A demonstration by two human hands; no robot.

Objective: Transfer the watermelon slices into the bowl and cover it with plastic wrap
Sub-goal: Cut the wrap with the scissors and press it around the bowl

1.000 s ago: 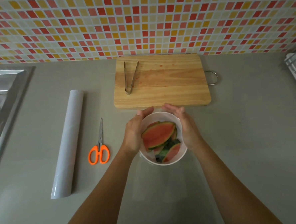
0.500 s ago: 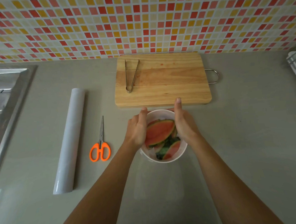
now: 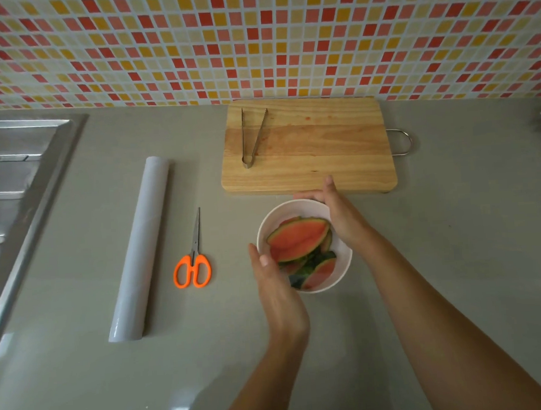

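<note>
watermelon slices (image 3: 298, 242), red flesh with green rind, are piled inside a white bowl (image 3: 345, 263). the bowl stands on a grey bench (image 3: 456, 257), just in front of a wooden cutting board (image 3: 323, 157).

two bare forearms reach in from the bottom edge. the left hand (image 3: 277, 286) lies against the near left side of the bowl, its fingers straight and held together, the thumb at the rim. it is flat against the bowl rather than clasping it. the right hand (image 3: 339, 216) is at the far right side of the bowl. its fingers are laid along the outside of the far rim, and its thumb points straight up over the front edge of the cutting board. neither hand is closed around anything. whether clear wrap already lies over the bowl cannot be told.

metal tongs (image 3: 251, 139) rest on the left part of the cutting board, their tips spread toward the wall. faint red stains mark the wood.

to the left of the bowl lie scissors (image 3: 193, 263) with orange handles, blades closed and pointing away. further left lies a long white roll of plastic wrap (image 3: 140, 247). a steel sink (image 3: 7, 176) fills the left edge. a wall of small red, orange and cream tiles (image 3: 253, 41) runs behind the bench.
</note>
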